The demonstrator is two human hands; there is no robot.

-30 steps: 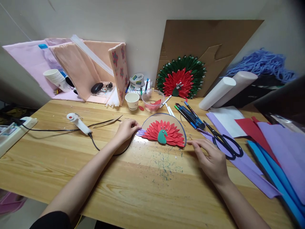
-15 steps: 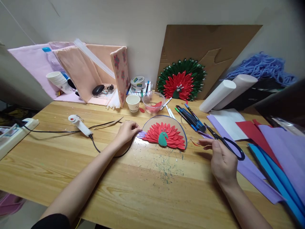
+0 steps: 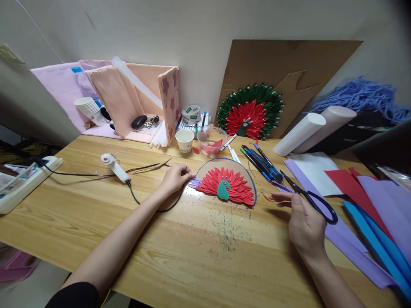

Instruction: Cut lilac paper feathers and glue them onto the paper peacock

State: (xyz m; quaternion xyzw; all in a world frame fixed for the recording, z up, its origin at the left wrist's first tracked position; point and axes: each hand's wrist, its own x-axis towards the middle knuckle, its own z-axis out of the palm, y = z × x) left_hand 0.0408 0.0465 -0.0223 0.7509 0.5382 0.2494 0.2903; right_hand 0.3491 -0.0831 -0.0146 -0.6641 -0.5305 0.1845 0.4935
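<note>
A half-round cardboard piece with a blue rim lies on the table, layered with red petals and a green peacock body. My left hand is closed in a pinch at its left end, over the purple petals; the fingertips partly hide what they grip. Further right, my right hand hovers over the table with fingers loosely stretched to the left, no object visible in them. Black-handled scissors lie just behind it, partly covered by the hand.
A hot glue gun and its cord lie at left. Behind are a paper cup, a plastic bowl, pens and a finished red-green peacock. Purple paper and blue sheets lie at right.
The whole view has shifted slightly, so everything appears a little further right and lower. Both hands keep nearly the same pose and place relative to the peacock piece.
</note>
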